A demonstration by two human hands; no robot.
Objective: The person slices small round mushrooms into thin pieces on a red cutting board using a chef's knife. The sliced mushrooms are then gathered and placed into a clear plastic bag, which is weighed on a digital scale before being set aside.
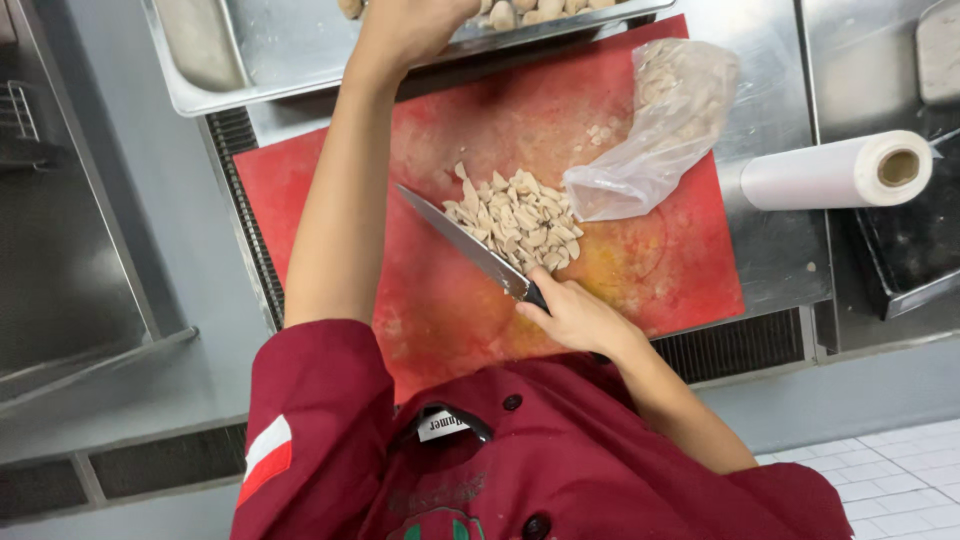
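Far left: a shiny metal tray [250,60], flat and smooth, with low walls and pale round lumps [520,12] along its far edge. Left hand [410,25] stretched far out over that tray, arm long and straight, wrist bent down toward the lumps; fingers cut off by the top edge, so cannot tell whether shut or spread.

In the middle: a big red cutting board [440,300], flat, scuffed and stained with pale smears, lying on the grey steel table [770,250]. On the board, a heap of small cut pieces [515,222], beige, thin and curved like little chips. Long knife [465,245] with a shiny pointed blade lying slanted, tip to the left, blade edge touching the near left side of the heap.

Near the heap: right hand [575,318] wrapped tight around the black knife handle, knuckles up, elbow bent back toward the body in a dark red jacket [520,460].

Right of the heap: a clear plastic bag [650,140], thin and crinkled, open mouth just beside the pieces, more pale bits inside at its far end.

Far right: a white roll of paper [835,172], round like a tube with a brown hole, lying on its side on the table.
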